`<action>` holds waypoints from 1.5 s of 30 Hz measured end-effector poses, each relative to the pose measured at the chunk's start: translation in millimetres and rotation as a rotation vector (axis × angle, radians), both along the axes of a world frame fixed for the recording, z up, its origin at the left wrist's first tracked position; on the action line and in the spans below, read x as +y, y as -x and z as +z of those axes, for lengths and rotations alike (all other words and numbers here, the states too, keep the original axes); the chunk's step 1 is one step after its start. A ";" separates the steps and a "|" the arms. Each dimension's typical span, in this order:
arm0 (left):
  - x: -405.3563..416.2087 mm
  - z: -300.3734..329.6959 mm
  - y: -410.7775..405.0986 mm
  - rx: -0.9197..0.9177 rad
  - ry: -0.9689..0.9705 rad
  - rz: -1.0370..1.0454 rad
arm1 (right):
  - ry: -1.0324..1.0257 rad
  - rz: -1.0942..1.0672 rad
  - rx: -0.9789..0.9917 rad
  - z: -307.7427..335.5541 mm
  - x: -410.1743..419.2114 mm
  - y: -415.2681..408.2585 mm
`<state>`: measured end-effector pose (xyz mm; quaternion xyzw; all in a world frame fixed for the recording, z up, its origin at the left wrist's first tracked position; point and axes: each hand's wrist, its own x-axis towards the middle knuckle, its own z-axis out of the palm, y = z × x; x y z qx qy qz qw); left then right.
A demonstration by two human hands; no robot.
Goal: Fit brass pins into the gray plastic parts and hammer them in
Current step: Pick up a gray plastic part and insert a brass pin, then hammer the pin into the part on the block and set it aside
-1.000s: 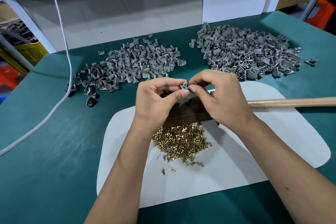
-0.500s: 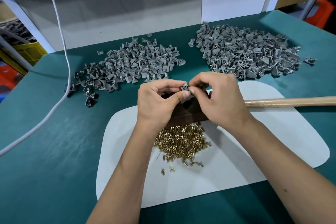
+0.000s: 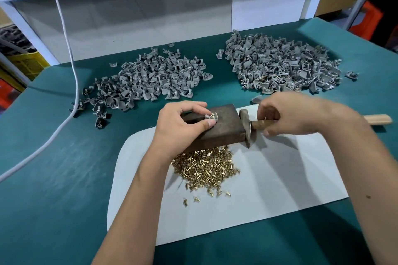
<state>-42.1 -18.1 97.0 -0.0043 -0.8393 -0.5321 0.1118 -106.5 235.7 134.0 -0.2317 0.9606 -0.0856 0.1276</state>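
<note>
My left hand [image 3: 183,123] pinches a small gray plastic part [image 3: 211,117] with a brass pin in it, holding it down on the dark metal block [image 3: 224,129]. My right hand [image 3: 286,114] curls round the wooden handle of the hammer [image 3: 247,127], close to its head, which lies against the block's right side. A heap of loose brass pins [image 3: 206,168] lies on the white mat [image 3: 280,189] just in front of the block.
Two heaps of gray plastic parts lie on the green table [image 3: 53,178]: one at the back left [image 3: 148,79], one at the back right [image 3: 282,66]. A white cable [image 3: 71,49] runs down the left side. A white wall panel stands behind.
Both hands held the gray part together above the block. Now the left hand has set it down on the block and the right hand has moved right onto the hammer handle.
</note>
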 end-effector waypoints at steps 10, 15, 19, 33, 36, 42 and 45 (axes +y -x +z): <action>-1.8 -0.1 -0.4 -0.042 -0.050 -0.007 | 0.246 -0.045 0.081 8.2 7.2 7.6; -1.8 -0.3 -1.0 -0.066 -0.082 -0.018 | 0.459 0.034 0.252 11.6 -25.3 -7.7; -0.8 1.0 -1.3 -0.081 -0.101 -0.008 | 0.321 0.108 0.305 6.0 -44.7 -19.1; -1.2 2.1 -0.4 -0.109 -0.106 0.013 | 0.321 0.090 0.474 26.3 -47.3 -30.7; -2.1 2.0 -0.1 -0.099 -0.105 0.006 | 0.352 0.083 0.465 21.4 -56.5 -35.3; -1.4 4.2 -2.5 -0.107 -0.097 0.009 | 0.217 0.069 0.481 27.5 -54.8 -30.7; -1.2 4.4 -1.1 -0.105 -0.097 0.010 | 0.303 0.087 0.526 25.9 -61.1 -42.5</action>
